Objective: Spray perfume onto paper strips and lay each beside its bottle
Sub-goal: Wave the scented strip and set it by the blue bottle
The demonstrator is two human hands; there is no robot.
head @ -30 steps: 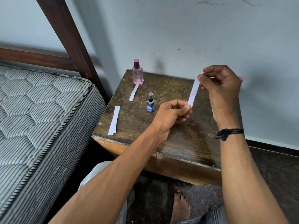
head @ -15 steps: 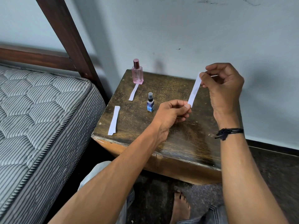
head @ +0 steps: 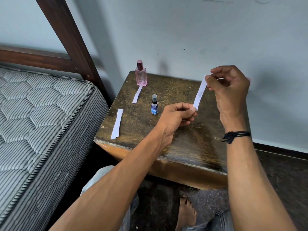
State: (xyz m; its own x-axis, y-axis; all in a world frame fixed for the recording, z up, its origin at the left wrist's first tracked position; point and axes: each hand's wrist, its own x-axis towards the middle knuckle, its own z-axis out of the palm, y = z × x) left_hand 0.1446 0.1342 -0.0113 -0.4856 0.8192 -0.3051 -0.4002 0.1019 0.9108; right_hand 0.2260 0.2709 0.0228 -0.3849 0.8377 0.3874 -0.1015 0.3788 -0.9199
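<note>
**A:** Bottles first: two of them, both upright on the worktop. The blue bottle is the small one with a dark spray top. The pink bottle stands beyond it and a little to the left, close to the wall.

**B:** Anything inside them?

**A:** The pink bottle is see-through and tinted pink right down, but I cannot tell how full it is. The blue bottle's label hides whatever it holds.

**B:** And the hands?

**A:** Both are on one paper strip, up in the air to the right of the blue bottle. The left hand has a tight grip on the lower end, thumb and forefinger pinched, the other fingers curled under. The right hand pinches the upper end the same way, further right and higher. The strip slants between them, clear of the wood.

**B:** Other paper?

**A:** A second strip lies flat beyond the blue bottle, to its left, with its far end right at the foot of the pink bottle. A pile of strips lies left of the blue bottle and nearer the person. I cannot tell how many are in it.

**B:** The room?

**A:** The worktop is dark, scuffed wood, set against a pale painted wall. A striped mattress on a dark wooden bed frame sits well left of the blue bottle. The floor is dark, with one bare foot on it, and there's a black wristband on the right wrist.

**B:** Tally?

**A:** Two bottles, one strip held, one laid down, one pile.
</note>
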